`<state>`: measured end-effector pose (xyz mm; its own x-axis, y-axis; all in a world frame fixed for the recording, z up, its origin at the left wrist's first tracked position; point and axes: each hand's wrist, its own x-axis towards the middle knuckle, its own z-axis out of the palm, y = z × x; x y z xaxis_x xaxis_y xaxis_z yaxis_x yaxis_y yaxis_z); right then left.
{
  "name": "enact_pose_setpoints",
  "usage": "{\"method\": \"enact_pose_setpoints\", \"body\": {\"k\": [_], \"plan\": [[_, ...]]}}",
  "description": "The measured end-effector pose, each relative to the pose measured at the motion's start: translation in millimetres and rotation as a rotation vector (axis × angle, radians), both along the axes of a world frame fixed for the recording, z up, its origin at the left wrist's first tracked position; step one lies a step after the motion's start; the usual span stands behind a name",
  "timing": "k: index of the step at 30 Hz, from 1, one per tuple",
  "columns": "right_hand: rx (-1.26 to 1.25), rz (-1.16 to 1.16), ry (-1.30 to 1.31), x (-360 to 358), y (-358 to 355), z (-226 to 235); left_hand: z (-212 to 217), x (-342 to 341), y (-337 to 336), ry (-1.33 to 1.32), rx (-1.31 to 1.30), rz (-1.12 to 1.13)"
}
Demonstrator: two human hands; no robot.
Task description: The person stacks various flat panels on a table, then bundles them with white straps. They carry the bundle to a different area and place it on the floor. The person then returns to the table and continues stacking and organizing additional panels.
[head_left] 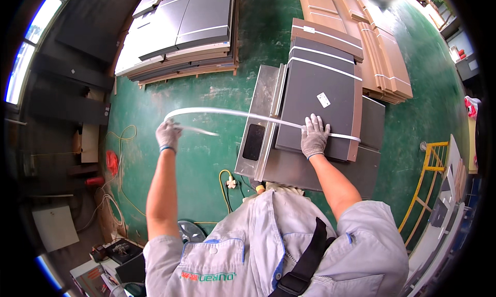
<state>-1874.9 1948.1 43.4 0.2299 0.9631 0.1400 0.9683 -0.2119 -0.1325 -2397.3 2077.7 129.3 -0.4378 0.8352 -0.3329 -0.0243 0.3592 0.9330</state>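
Note:
A stack of dark grey panels (325, 80) lies on a metal strapping machine (266, 90), with two white straps across its far part. My left hand (168, 135), in a pale work glove, is closed on a white plastic strap (217, 111) out to the left of the machine. From there the strap arcs through the air to the stack, and its loose end trails below the arc. My right hand (315, 135), also gloved, lies flat with fingers spread on the top panel, over the strap. Past this hand the strap reaches the stack's right edge.
Pallets of grey panels (201, 18) and brown panels (382, 54) stand farther off. On the green floor, a yellow cable with a socket (231, 183) lies near me. Other cables (121, 142) lie at left, and a yellow metal frame (426, 178) stands at right.

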Motion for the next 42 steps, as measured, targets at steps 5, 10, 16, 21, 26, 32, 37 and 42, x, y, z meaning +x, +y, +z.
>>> {"method": "enact_pose_setpoints", "body": {"k": [5,10,16,21,26,32,37,42], "plan": [[0.002,0.034,0.000,-1,3,3,-11,118,18,-0.203,0.031,-0.039],[0.028,0.044,0.025,0,4,2,-58,148,42,0.313,0.074,-0.205],[0.020,0.039,0.066,0,3,8,-73,160,51,0.474,0.087,-0.323],[0.028,0.038,0.061,-1,4,8,-78,229,25,0.435,-0.007,-0.419],[0.057,0.041,0.027,-6,9,9,-84,263,5,0.388,0.085,-0.520],[-0.085,-0.080,-0.044,-29,19,10,-65,219,24,0.495,0.074,-0.838],[-0.175,-0.179,-0.087,-63,48,23,-84,143,63,0.124,0.192,-1.184],[-0.338,-0.288,-0.049,-67,37,34,-84,-6,105,0.505,-0.239,-1.466]]}}
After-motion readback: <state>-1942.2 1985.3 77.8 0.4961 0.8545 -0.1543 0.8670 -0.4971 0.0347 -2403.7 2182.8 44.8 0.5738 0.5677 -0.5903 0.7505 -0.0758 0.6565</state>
